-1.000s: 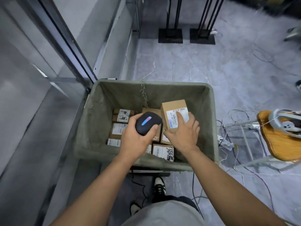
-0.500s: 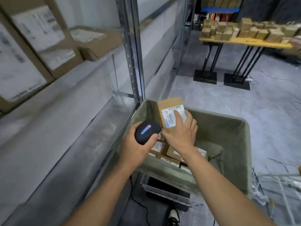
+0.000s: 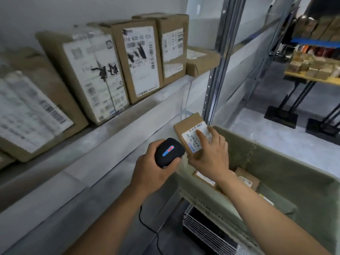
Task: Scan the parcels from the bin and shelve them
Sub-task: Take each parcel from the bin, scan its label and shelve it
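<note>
My right hand (image 3: 211, 155) is gripping one labelled parcel (image 3: 191, 134) reading "530 D5 A68" above the bin (image 3: 294, 173); my left hand (image 3: 152, 170), at nine o'clock, is clasping one scanner (image 3: 169, 152). Five boxes (image 3: 139, 61) are lining the shelf (image 3: 103, 129).

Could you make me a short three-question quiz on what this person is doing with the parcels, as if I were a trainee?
1. True or false: the left hand holds the black scanner.
2. Which hand grips the small parcel with the white label?
A. the left hand
B. the right hand
C. neither; it lies in the bin
3. Fill in: the big boxes on the shelf stand in a row with their ______ facing outward.

Key: 1 true. 2 B. 3 labels.
</note>
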